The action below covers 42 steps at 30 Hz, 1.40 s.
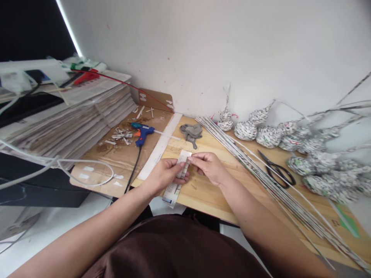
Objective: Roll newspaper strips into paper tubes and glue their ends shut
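Note:
A narrow strip of newspaper (pixel 173 192) runs lengthwise between my hands, its lower end hanging over the table's front edge. My left hand (pixel 168 172) grips the middle of the strip, thumb on top and fingers beneath. At the strip's upper right corner, my right hand (pixel 206 166) pinches the paper between thumb and fingertips. Just beyond the hands lies a crumpled grey cloth or glove (pixel 191 133). To the right is a bundle of thin rolled paper sticks (pixel 255 172).
On the cardboard (pixel 121 154) at left rest a blue glue gun (pixel 144 134) with its cord and paper scraps. Black scissors (pixel 276 170) lie right of the sticks. Several woven paper shapes (pixel 268 136) line the wall. A tall newspaper stack (pixel 101 106) stands at far left.

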Motion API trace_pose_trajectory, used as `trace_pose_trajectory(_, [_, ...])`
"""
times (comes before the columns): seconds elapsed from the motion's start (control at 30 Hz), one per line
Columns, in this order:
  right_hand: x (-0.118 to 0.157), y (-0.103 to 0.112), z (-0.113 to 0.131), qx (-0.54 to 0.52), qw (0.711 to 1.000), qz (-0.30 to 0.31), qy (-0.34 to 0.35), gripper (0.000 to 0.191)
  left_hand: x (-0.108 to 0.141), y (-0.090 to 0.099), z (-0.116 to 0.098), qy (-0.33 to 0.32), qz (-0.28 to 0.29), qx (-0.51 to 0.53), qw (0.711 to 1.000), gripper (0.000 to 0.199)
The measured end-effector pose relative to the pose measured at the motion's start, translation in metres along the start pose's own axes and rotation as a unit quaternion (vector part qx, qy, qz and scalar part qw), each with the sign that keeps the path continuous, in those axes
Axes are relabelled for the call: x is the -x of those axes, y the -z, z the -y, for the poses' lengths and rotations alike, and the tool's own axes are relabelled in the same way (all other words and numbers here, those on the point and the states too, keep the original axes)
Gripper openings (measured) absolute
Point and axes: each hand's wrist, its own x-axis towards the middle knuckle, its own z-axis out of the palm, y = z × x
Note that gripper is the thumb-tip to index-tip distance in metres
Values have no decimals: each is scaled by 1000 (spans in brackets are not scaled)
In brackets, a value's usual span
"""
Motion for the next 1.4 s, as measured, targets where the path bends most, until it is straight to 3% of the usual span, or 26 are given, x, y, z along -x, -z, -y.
trace_pose_trajectory(0.27, [0, -1, 0, -10, 1000, 15, -11, 30, 0, 0, 1, 3, 5, 7, 1000, 26])
trace_pose_trajectory(0.53, [-2, -5, -3, -48, 998, -37, -31, 27, 0, 0, 3, 0, 10, 3, 1000, 25])
trace_pose_trajectory(0.77, [-2, -7, -1, -77, 995, -46, -40, 31, 0, -1, 3, -1, 9, 4, 1000, 24])
trace_pose_trajectory(1.4, [-2, -11, -5, -60, 995, -81, 2, 32, -2, -4, 5, -13, 15, 4, 1000, 22])
